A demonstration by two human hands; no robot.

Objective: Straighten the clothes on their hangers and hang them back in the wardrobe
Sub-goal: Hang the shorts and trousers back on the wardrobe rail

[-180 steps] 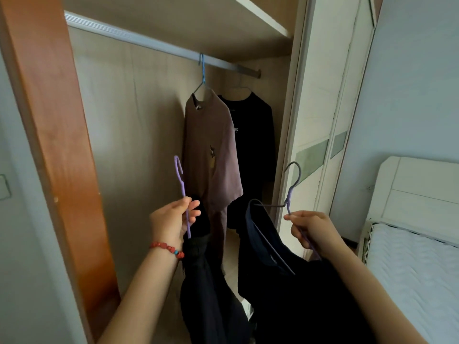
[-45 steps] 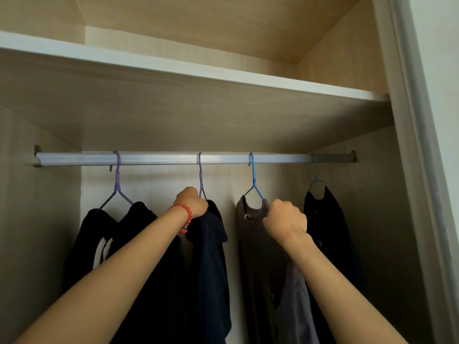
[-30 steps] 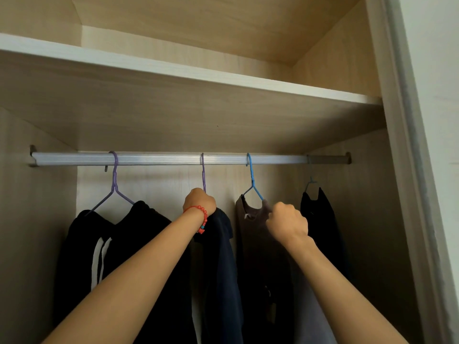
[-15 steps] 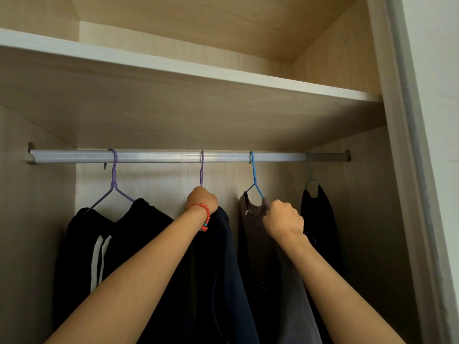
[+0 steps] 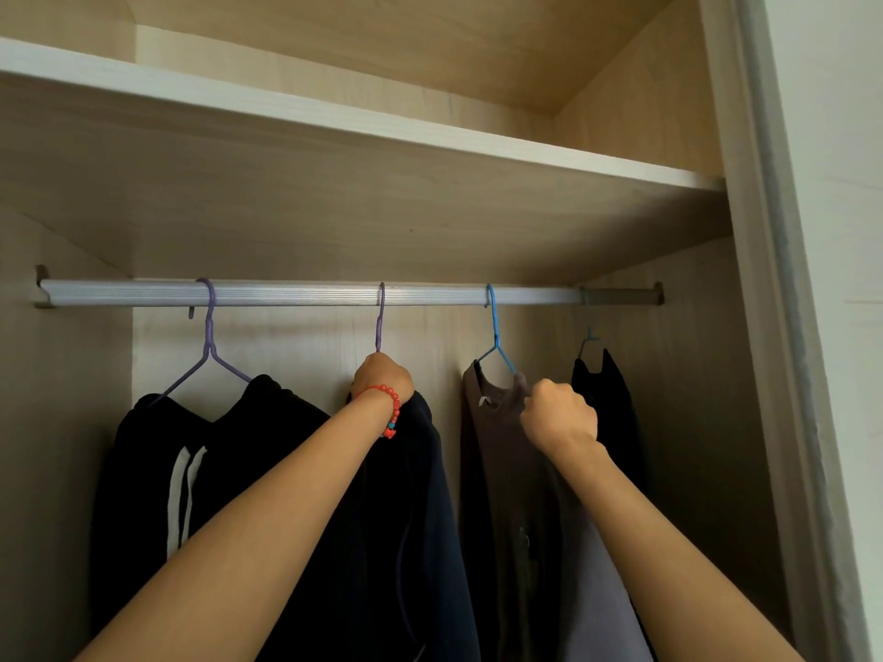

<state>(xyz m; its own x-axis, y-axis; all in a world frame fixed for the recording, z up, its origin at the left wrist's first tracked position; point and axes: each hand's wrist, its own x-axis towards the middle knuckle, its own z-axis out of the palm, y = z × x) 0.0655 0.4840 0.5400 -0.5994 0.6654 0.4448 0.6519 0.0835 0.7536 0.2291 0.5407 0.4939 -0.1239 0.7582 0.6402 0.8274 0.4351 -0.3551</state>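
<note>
Wardrobe rail; left hand hiding hanger neck.

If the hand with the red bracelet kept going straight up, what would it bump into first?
Probably the silver rail. The left hand grips the purple hanger just below its hook, and that hook hangs on the rail straight above. Depth is hard to judge, so it might slip past to the shelf.

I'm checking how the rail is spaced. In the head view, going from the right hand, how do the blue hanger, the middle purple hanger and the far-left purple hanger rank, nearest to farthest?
From the right hand:
1. Blue hanger, just above the hand and slightly left, carrying the brown shirt that the fingers grip.
2. Middle purple hanger, further left, above the left hand.
3. Far-left purple hanger, near the rail's left end.
</note>
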